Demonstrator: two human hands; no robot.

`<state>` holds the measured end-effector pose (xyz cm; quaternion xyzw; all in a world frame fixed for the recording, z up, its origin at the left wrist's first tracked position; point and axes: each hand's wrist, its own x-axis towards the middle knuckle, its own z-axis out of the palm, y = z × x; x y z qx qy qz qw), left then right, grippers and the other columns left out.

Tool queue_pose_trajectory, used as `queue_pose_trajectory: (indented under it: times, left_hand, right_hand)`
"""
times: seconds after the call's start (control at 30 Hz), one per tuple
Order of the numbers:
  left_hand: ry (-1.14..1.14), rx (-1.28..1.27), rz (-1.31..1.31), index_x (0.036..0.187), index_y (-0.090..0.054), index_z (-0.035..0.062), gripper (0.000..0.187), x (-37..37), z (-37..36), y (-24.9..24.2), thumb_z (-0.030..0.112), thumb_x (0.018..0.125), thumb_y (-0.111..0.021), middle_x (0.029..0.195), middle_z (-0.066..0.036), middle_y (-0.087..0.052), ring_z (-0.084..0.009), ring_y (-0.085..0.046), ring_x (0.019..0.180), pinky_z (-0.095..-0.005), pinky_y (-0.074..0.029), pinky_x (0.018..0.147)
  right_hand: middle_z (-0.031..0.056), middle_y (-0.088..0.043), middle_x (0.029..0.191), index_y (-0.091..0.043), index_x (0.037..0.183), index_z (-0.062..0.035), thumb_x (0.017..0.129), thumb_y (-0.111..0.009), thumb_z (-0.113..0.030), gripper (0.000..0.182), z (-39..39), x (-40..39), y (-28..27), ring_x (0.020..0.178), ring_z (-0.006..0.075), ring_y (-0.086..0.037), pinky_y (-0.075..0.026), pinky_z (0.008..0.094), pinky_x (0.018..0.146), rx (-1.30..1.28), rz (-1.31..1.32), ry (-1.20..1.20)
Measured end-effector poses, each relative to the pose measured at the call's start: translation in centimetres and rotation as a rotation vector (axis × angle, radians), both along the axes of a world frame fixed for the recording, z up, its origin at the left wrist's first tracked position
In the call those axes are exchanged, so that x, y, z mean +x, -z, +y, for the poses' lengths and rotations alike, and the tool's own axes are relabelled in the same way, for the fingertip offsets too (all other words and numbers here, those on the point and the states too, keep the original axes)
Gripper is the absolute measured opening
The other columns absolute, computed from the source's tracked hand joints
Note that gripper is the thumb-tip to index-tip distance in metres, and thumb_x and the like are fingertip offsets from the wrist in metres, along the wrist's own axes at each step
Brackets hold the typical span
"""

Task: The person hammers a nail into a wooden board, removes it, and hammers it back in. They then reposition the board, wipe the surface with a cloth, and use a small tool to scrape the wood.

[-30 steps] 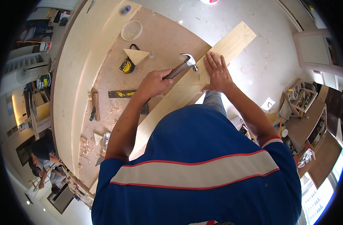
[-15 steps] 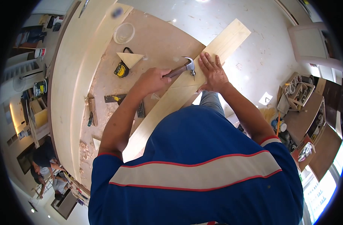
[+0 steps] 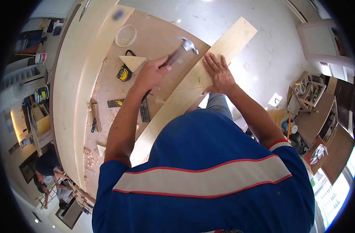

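A long pale board (image 3: 173, 97) lies diagonally across the workbench (image 3: 158, 35), its far end out past the bench's edge. From the board a thin nail (image 3: 199, 80) sticks up. My right hand (image 3: 151, 75) grips the handle of a claw hammer (image 3: 177, 55), whose head is raised beside the board, up and left of the nail and apart from it. Pressed flat on the board near its right edge is my left hand (image 3: 219, 73), fingers spread, just right of the nail.
A yellow tape measure (image 3: 124, 73) lies by a triangular wood piece (image 3: 134, 62). Near them are a round clear container (image 3: 126, 35), a square (image 3: 145, 110) and a large plank (image 3: 74, 77). Other people (image 3: 49, 171) are at lower left; an open toolbox (image 3: 311, 93) stands at right.
My right hand has lifted the hammer up and to the left, off the nail. My left hand stays on the board.
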<state>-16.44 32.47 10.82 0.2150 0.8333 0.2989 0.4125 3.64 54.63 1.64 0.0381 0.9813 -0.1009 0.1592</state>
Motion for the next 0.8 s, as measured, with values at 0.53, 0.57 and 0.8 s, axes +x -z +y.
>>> queue_pose_trajectory:
  times: [0.53, 0.57, 0.8]
  left_hand:
    - [0.472, 0.190, 0.210, 0.146, -0.058, 0.0049, 0.050, -0.1, -2.1, 4.6, 0.016, 0.098, -0.066, 0.079, -0.006, -0.065, -0.0124, -0.060, 0.064, -0.0277, -0.051, 0.062]
    - [0.412, 0.108, 0.134, 0.147, -0.057, 0.0047, 0.050, -0.8, -2.1, 5.1, 0.017, 0.099, -0.065, 0.084, -0.005, -0.067, -0.0129, -0.061, 0.068, -0.0276, -0.051, 0.065]
    - [0.266, 0.005, 0.025, 0.145, -0.059, 0.0062, 0.049, -0.1, -1.0, 1.9, 0.018, 0.098, -0.067, 0.086, -0.006, -0.070, -0.0106, -0.062, 0.064, -0.0279, -0.053, 0.060]
  right_hand:
    - [0.0119, -0.016, 0.173, -0.026, 0.163, -0.0044, 0.060, -0.085, -0.070, 0.135, 0.1, -0.3, 0.6, 0.161, 0.0276, -0.010, -0.008, 0.0535, 0.131, 0.010, 0.055, -0.004]
    - [0.0119, -0.016, 0.173, -0.026, 0.163, -0.0047, 0.060, -0.085, -0.070, 0.135, 0.0, 0.3, 1.0, 0.161, 0.0275, -0.010, -0.008, 0.0533, 0.131, 0.008, 0.064, -0.002]
    - [0.0102, -0.018, 0.172, -0.028, 0.162, -0.0056, 0.059, -0.086, -0.067, 0.134, 0.1, 0.2, 1.0, 0.160, 0.0264, -0.012, -0.008, 0.0531, 0.131, -0.035, 0.072, 0.021]
